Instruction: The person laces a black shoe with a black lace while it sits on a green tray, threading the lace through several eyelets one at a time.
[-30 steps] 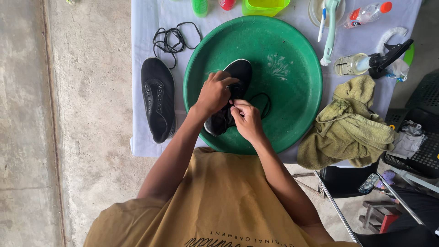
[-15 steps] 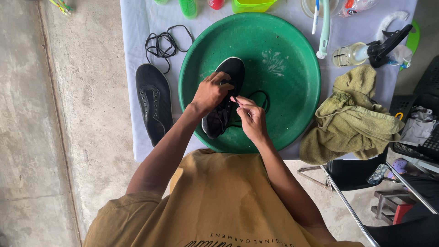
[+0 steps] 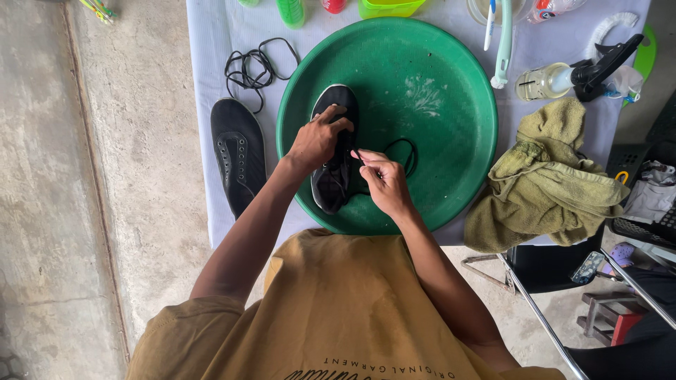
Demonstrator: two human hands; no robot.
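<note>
Right now a black shoe (image 3: 335,158) lies in the near-left part of a big green basin (image 3: 436,162) on the cloth-covered worktop (image 3: 204,84), toe pointing away from the person, probably so any drips stay inside the rim. The left hand (image 3: 318,139) presses down over the front half of the shoe, fingers curled together to steady it, while the right hand (image 3: 384,179) sits just beside the eyelets with thumb and forefinger pinching a thin black lace (image 3: 403,151) that loops out over the basin floor (the pinch itself is small and partly masked by the knuckles). A second shoe (image 3: 238,158), already without its lace, lies on the worktop just left of the basin, with a tangle of loose black lace (image 3: 257,67) beyond it. An olive towel (image 3: 549,183) is heaped to the right, near a spray bottle (image 3: 563,77). Bottles and tubs along the far edge are cut off, and how many eyelets remain threaded is hidden under the hands.
</note>
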